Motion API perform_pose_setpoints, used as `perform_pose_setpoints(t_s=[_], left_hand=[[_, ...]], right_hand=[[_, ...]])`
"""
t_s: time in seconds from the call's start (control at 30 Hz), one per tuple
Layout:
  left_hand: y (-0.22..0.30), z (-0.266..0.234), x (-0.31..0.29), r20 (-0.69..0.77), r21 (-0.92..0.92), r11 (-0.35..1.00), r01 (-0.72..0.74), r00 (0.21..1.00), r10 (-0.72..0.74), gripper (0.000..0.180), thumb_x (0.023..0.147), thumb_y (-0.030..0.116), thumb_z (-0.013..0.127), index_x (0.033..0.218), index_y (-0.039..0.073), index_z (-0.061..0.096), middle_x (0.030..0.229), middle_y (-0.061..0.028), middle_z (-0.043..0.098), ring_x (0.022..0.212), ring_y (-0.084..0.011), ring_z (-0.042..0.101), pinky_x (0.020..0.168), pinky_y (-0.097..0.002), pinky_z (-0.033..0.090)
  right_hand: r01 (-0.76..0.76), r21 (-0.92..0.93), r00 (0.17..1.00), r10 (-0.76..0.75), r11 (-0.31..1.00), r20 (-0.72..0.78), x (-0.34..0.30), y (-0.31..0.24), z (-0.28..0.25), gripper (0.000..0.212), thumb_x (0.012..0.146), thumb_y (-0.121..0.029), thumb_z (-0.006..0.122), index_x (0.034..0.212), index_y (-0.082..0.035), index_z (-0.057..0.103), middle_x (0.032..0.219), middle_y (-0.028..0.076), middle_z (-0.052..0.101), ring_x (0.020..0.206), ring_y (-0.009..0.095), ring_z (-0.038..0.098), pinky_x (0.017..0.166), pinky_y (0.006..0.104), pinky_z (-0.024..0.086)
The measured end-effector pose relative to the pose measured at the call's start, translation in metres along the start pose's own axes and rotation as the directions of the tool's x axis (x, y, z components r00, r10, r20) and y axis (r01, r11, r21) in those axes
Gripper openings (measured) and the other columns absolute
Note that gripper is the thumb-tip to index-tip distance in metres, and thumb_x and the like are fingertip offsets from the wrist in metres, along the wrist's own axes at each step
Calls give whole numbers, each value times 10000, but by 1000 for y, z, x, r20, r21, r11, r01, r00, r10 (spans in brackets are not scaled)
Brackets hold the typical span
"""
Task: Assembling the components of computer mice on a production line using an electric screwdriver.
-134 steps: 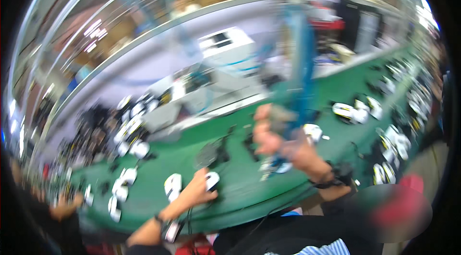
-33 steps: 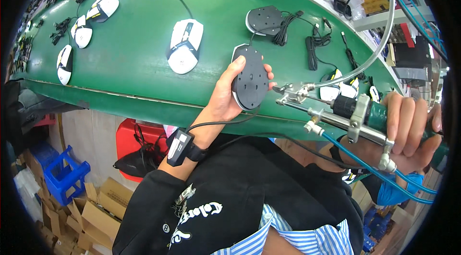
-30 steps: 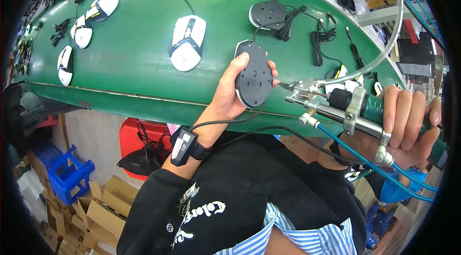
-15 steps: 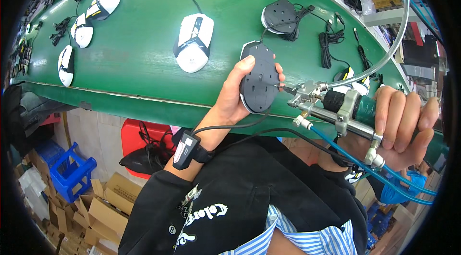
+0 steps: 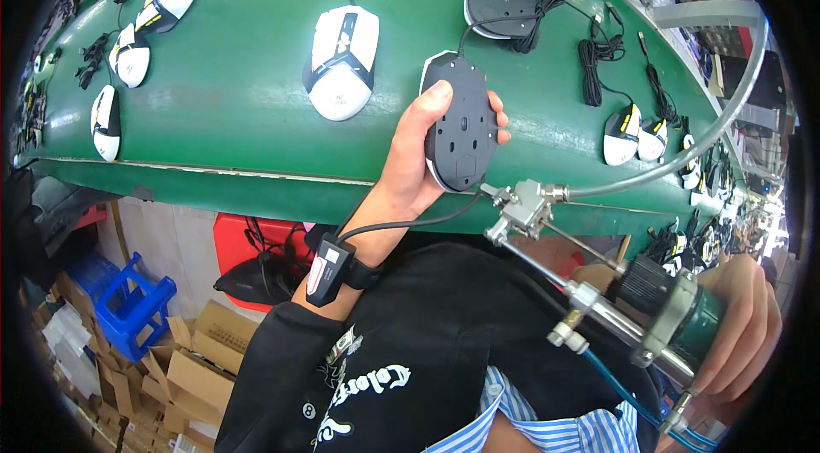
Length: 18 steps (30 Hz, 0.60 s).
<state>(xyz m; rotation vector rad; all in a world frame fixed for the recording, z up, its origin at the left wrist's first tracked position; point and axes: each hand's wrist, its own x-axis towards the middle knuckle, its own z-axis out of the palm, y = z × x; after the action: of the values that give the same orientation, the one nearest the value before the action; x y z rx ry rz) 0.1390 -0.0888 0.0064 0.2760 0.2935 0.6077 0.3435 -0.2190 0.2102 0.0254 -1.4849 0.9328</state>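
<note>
Left hand: fingers curled around a black computer mouse, held underside up over the near edge of the green conveyor belt, thumb laid along its left side and fingertips showing at its right side; the mouse's cable runs from its top edge up toward the far part of the belt. Left wrist: dark strap carrying a small device, with a thin black cable leading from it toward the mouse. Right hand: closed around the green body of a powered screwdriver at the lower right; its long metal shaft runs up and left to a metal feed head, the tip lying just below the lower right corner of the held mouse, whether touching cannot be told. A clear hose curves from the feed head up along the right; blue tubing trails beneath the tool. On belt: a white and black mouse just left of the held one, another black mouse underside up beyond it with a coiled cable beside, further white mice far left and right. Below belt: blue stool, cardboard boxes
</note>
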Motion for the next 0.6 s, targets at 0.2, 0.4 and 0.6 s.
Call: perform_pose_setpoints(t_s=[0.2,0.4,0.6], left_hand=[[-2,1,4,20,-12,1000,18,1000,-18,575,913,459,506,1243,-11,467,1062,-183,562,998,-275,582,870,-404,518],[-1,-1,2,48,-7,1000,20,999,-19,587,907,468,505,1244,-11,465,1062,-184,562,996,-274,581,868,-411,513],[0,-1,0,13,-41,999,-2,1000,2,534,918,469,521,1150,-12,509,1030,-153,611,926,-233,640,799,-334,546]], right_hand=[[-246,-129,969,242,961,-47,-8,4,3,305,603,126,812,813,5,626,874,78,656,792,124,685,820,165,569],[-106,-101,992,98,989,-84,-9,42,5,272,717,93,751,920,-22,612,855,68,647,781,136,686,813,205,585],[-225,-207,940,156,952,-305,-4,46,30,291,773,-18,757,945,-26,522,748,53,636,675,134,680,708,210,607]])
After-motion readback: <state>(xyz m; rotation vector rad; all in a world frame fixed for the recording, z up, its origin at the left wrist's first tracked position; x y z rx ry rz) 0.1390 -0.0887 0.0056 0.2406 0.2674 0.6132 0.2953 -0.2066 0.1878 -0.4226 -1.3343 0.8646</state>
